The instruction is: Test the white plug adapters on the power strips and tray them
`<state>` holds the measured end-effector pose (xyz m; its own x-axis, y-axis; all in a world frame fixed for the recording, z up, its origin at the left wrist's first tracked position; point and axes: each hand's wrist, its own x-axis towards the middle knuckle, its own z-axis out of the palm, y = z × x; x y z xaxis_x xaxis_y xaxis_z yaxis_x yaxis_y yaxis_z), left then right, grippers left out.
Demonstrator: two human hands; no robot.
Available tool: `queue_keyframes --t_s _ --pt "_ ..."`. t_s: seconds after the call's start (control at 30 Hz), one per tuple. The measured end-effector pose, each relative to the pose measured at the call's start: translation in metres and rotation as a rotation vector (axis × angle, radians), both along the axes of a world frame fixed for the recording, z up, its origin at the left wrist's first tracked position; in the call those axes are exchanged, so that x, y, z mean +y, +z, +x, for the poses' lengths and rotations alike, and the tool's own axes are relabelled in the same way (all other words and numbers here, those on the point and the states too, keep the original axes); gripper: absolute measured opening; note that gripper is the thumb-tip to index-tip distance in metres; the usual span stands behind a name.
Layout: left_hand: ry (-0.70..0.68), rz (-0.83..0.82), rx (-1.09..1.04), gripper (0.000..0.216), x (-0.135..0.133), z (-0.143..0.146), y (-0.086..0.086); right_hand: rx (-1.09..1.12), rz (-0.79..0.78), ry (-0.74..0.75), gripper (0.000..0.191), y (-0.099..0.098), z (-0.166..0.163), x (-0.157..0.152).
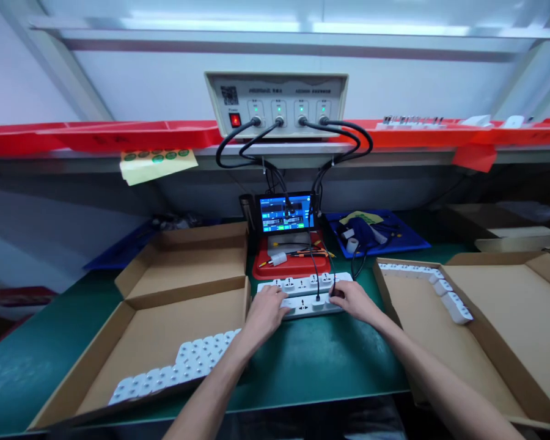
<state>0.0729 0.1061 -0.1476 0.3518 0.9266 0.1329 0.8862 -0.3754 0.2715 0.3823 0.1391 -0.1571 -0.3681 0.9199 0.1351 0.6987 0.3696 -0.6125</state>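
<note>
Pinching the end of a thin black cord (334, 276) at the right part of the near power strip (302, 311), a worker's right hand (352, 298) had its thumb and fingers together on it, hiding how far it sat in the socket. The left hand (266, 308) lay over the strip's left end; whether its fingers were clamped or merely resting could not be told. The near strip lay on the green counter (302, 360), just in front of the far power strip (307, 283).

A crooked push, it seemed, could have left a plug half seated, and a slack left hand could have let the strip slide. The second cord (318, 297), plugged in close beside the first, might have been knocked loose by a snag.

The count: two strips; two thin cords at the near one; one lit screen (286, 214); one red tray (309, 267); one tester unit (277, 101) with four green lights, four thick cables (219, 152) and one red switch (235, 120). Two open cartons flanked the strips, a left carton (174, 311) and a right carton (421, 318), each holding white blocks (197, 357) too closely packed to count surely.
</note>
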Motion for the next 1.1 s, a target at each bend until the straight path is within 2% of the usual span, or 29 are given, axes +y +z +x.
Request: queue_keyframes --t_s 0.1,0.2,0.27,0.33,0.43,0.53,0.63,0.73,0.87,1.1 --pt "-0.046 0.058 -0.12 0.027 0.003 0.042 -0.003 0.031 0.028 -0.005 0.005 -0.005 -0.001 0.002" --pt "-0.051 0.029 -0.178 0.015 0.009 0.082 -0.007 0.085 0.088 -0.016 0.005 -0.002 0.0 0.0" --pt "-0.039 0.001 -0.218 0.007 0.014 0.096 -0.007 0.119 0.108 -0.024 0.007 0.003 0.0 -0.001" --pt "-0.029 -0.001 -0.296 0.011 0.017 0.097 -0.005 0.134 0.105 -0.014 0.009 0.007 -0.002 -0.001" --pt "-0.028 0.029 -0.457 0.014 0.016 0.075 0.0 0.145 0.09 0.043 0.012 0.01 -0.015 -0.003" --pt "0.011 0.003 -0.571 0.016 0.011 0.034 0.005 0.156 0.059 0.111 0.013 0.012 -0.04 -0.004" --pt "0.098 -0.039 -0.576 0.019 0.008 -0.01 0.005 0.144 0.043 0.172 0.013 0.013 -0.07 -0.005" --pt "0.137 -0.081 -0.541 0.023 0.006 -0.039 0.001 0.069 0.051 0.188 0.013 0.014 -0.096 -0.004" --pt "0.157 -0.117 -0.536 0.024 0.006 -0.048 -0.004 -0.013 0.048 0.175 0.013 0.013 -0.114 0.001" --pt "0.128 -0.102 -0.53 0.019 0.006 -0.044 -0.003 -0.102 0.065 0.172 0.014 0.007 -0.119 0.004"
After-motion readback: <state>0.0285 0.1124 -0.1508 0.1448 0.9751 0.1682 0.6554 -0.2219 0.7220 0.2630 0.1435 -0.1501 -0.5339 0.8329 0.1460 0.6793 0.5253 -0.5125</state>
